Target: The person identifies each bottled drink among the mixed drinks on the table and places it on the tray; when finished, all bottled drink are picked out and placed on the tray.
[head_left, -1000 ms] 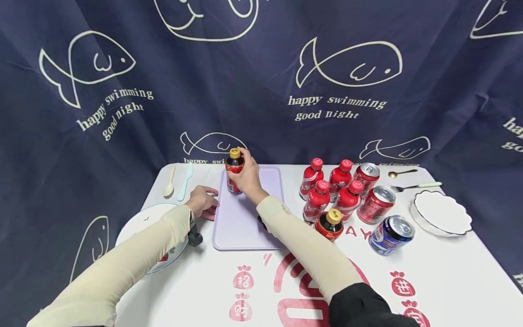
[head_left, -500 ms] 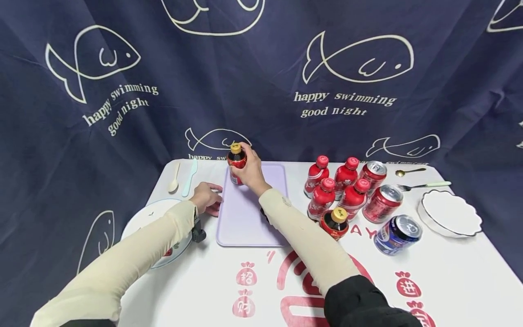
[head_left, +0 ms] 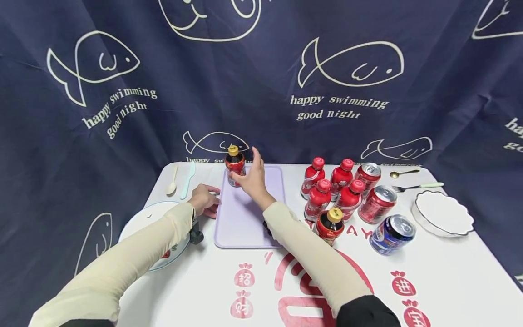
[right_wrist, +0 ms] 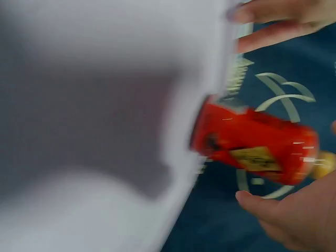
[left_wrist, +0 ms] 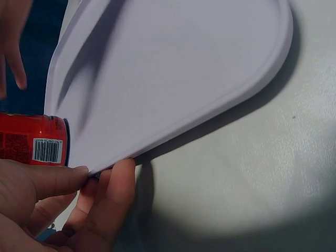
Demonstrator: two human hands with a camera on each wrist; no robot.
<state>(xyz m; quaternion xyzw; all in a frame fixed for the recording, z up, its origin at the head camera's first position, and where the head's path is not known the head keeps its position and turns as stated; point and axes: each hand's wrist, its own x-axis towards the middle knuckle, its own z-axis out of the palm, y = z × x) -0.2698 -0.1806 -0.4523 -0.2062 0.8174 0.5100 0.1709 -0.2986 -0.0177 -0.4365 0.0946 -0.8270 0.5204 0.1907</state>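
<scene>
A dark-drink bottle [head_left: 235, 167] with a gold cap and red label stands upright at the far left corner of the lilac tray [head_left: 245, 222]. My right hand [head_left: 254, 178] is just right of the bottle, thumb and fingers spread apart. In the right wrist view, a gap shows between that thumb and the bottle [right_wrist: 257, 144]. At the tray's left edge is my left hand [head_left: 203, 200]. The left wrist view shows its thumb on the rim and its fingers beneath, pinching the tray [left_wrist: 184, 79] close to the bottle's base.
Right of the tray stand several red bottles [head_left: 318, 200], a second gold-capped bottle [head_left: 328, 227], red cans [head_left: 377, 205] and a blue can [head_left: 392, 235]. A white scalloped bowl [head_left: 441, 213], fork [head_left: 418, 186] and small spoon [head_left: 404, 173] lie farther right. A plate [head_left: 139, 222] sits under my left arm.
The right hand held the bottle in both earlier frames; now its fingers have opened and moved off to the right. The bottle stays on the tray. The left hand remains at the tray's edge.
</scene>
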